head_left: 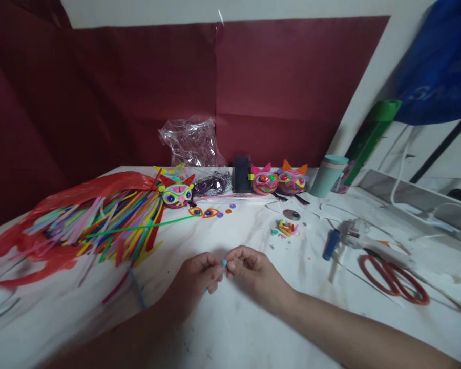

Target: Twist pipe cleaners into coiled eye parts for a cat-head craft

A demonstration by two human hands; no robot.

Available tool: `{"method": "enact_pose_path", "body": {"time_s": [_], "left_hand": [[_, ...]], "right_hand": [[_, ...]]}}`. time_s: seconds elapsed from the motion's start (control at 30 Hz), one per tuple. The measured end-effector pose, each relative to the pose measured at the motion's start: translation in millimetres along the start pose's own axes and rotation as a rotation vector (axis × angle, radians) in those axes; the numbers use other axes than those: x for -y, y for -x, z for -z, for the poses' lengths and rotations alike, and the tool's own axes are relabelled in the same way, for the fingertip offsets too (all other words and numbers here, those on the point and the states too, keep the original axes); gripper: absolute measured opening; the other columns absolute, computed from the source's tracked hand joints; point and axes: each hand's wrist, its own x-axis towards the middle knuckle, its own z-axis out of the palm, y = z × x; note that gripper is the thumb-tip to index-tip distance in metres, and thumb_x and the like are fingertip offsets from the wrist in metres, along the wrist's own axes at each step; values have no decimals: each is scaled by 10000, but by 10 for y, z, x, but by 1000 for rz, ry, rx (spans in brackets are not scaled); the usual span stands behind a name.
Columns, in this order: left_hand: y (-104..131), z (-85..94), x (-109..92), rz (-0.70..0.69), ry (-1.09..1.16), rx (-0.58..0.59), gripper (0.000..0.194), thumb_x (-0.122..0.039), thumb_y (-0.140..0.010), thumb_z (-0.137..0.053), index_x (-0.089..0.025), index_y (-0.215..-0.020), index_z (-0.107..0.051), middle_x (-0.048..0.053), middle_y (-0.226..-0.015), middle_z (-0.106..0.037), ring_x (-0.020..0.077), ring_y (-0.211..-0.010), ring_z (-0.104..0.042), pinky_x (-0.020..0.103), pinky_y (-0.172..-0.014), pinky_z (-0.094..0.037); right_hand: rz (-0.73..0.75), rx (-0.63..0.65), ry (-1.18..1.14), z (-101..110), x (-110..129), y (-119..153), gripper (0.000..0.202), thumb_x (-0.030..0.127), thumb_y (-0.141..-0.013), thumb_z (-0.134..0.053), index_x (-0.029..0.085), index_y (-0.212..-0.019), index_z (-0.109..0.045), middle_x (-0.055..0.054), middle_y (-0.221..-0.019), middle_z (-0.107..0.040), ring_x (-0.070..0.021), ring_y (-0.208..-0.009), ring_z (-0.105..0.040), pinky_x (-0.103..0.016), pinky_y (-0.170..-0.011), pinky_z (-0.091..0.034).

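Between my two hands, over the middle of the table, is a small light blue coil [224, 263], which looks like a rolled pipe cleaner. My left hand [200, 274] pinches it from the left, and a short light blue end shows beneath those fingers. From the right, the closed fingertips of my right hand [251, 269] press on the same coil. Beyond the hands lie a pair of orange-rimmed eyes [203, 212] and small purple and orange discs [228, 211]. A long green pipe cleaner [146, 226] stretches leftward from the eyes.
Several colourful pipe cleaners [119, 220] spread over a red plastic bag [72, 189] at left. Decorated horned heads [177, 195] stand at the back, near a green cup [328, 177]. At right are orange-handled scissors [394, 279], a glue gun [355, 233] and a power strip [411, 218].
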Motion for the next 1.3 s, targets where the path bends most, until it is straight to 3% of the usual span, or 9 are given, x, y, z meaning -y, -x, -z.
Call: {"method": "enact_pose_path", "body": {"time_s": [0.27,0.37,0.5,0.57,0.77,0.93,1.07,1.2,1.3], "left_hand": [[-1,-14,37,35,-44,33,125,-225,-687,-552,-141,-601,-517,-55,-505,-451,62,-451,-348,216,-467,-274],[-10,9,50,64,-82,51,144,-229,-675,-559,-142,-575,-504,-54,-494,-445,61,-443,-344,219,-462,-272],[-18,17,61,89,-35,54,232,-313,-678,-579,-142,-548,-493,-51,-499,-437,58,-437,-341,219,-458,-272],[-24,12,61,95,-18,48,241,-313,-655,-604,-143,-532,-486,-62,-478,-409,57,-435,-333,217,-456,-264],[-13,-55,1,84,86,-27,237,-289,-598,-626,-154,-492,-462,-85,-420,-339,49,-409,-274,226,-449,-250],[8,-81,-18,41,116,-4,234,-313,-623,-607,-156,-508,-476,-71,-434,-380,62,-425,-312,234,-470,-282],[-4,-43,1,44,-33,-13,193,-276,-636,-558,-156,-500,-493,-61,-432,-404,70,-430,-337,232,-475,-287],[-3,-31,-3,81,-59,3,183,-247,-597,-548,-169,-465,-450,-68,-415,-377,73,-421,-341,231,-464,-279],[9,-56,-19,53,-38,-10,176,-243,-589,-541,-172,-465,-439,-72,-409,-364,74,-421,-339,229,-460,-271]], "right_hand": [[19,13,-52,-48,-70,30,276,417,-707,-654,162,-745,-555,20,-600,-540,-112,-584,-497,-264,-597,-374],[105,36,157,-19,-1,47,237,395,-778,-573,169,-719,-532,4,-635,-520,-122,-604,-482,-260,-580,-370],[367,136,589,34,136,85,126,222,-831,-475,175,-728,-530,-48,-793,-523,-147,-725,-492,-275,-661,-401],[401,157,670,49,160,92,118,175,-828,-452,173,-747,-538,-56,-802,-526,-150,-733,-500,-279,-672,-409],[219,-30,388,-8,28,55,145,304,-774,-584,179,-700,-583,-9,-692,-505,-126,-636,-483,-259,-594,-392],[160,-46,157,-78,-46,66,194,368,-760,-600,186,-724,-545,13,-617,-502,-128,-587,-485,-271,-587,-395],[234,-50,334,-55,21,99,161,306,-796,-551,184,-692,-535,-7,-667,-514,-136,-629,-488,-267,-597,-389],[353,55,572,-22,144,135,119,197,-787,-518,178,-670,-529,-21,-723,-523,-134,-671,-488,-256,-622,-394],[335,17,537,-30,142,131,125,212,-787,-525,178,-667,-539,-17,-714,-515,-130,-669,-484,-257,-627,-397]]}}
